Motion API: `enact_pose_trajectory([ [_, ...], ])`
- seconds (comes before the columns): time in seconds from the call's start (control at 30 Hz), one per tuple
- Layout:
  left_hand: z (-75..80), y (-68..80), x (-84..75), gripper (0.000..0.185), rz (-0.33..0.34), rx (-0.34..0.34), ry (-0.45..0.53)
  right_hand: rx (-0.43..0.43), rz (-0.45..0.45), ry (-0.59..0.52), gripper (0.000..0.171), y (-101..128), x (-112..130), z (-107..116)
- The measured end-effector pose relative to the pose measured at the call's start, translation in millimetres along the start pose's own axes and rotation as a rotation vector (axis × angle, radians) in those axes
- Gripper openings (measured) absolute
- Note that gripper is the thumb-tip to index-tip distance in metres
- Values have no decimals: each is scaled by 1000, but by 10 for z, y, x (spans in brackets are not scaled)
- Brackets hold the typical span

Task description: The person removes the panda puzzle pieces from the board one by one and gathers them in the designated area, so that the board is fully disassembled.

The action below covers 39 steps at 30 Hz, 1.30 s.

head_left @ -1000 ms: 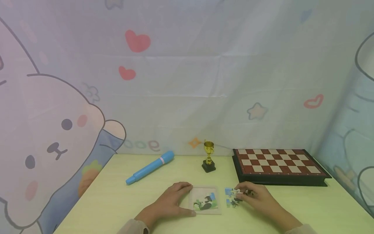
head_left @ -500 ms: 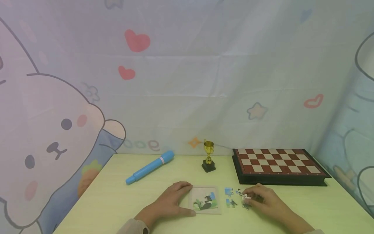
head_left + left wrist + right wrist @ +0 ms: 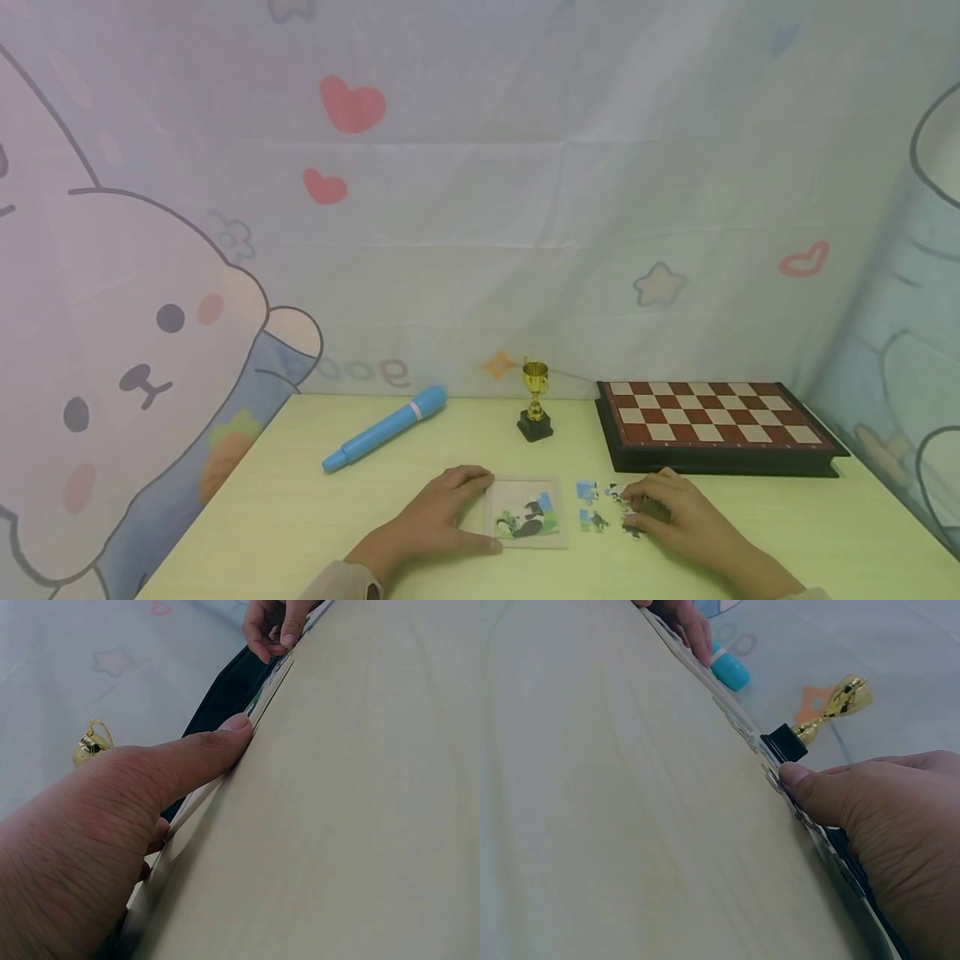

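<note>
Puzzle frame (image 3: 528, 546): flat on the pale table (image 3: 262, 508) in front of the person, panda picture (image 3: 532, 523) filling its lower part, pale backing showing above.
Left hand (image 3: 438, 518): at the frame's left side, thumb at the near corner, fingers at the far one, spread well apart and touching the edge.
Right hand (image 3: 681, 515): low over the loose pieces (image 3: 592, 522) right of the frame, thumb and fingers bent, tips apart; one piece half shows between them, but from here I can't tell whether they pinch it.
Trophy (image 3: 535, 402): gold, upright on a dark base, behind the frame.
Blue tube (image 3: 386, 429): lying slantwise, back left.
Chessboard (image 3: 712, 414): red and white squares, dark sides, beyond the right hand.
Backdrop (image 3: 480, 275): hearts, stars, a big cartoon animal.
</note>
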<state>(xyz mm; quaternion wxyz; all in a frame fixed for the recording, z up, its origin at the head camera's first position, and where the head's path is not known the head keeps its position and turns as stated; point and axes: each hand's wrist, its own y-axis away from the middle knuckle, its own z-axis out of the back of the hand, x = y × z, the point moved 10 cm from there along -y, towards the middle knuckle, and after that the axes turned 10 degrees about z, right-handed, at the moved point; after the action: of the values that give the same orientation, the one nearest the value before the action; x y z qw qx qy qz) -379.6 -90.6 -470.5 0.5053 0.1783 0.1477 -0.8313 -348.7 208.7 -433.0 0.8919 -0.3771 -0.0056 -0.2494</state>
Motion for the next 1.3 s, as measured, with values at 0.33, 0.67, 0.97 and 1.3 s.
enact_pose_trajectory([
  [0.33,-31,8,15,100,8,-4,-4,-6,48,-96,18,-286,290,-312],
  [0.67,-7,9,-13,98,-7,-17,-23,107,57,-3,27,-729,438,-817],
  [0.97,-12,1,-4,98,2,-5,-11,106,-8,198,32,-742,309,-850],
  [1.3,-10,-16,25,100,5,-14,-22,142,-50,208,29,-738,277,-869],
])
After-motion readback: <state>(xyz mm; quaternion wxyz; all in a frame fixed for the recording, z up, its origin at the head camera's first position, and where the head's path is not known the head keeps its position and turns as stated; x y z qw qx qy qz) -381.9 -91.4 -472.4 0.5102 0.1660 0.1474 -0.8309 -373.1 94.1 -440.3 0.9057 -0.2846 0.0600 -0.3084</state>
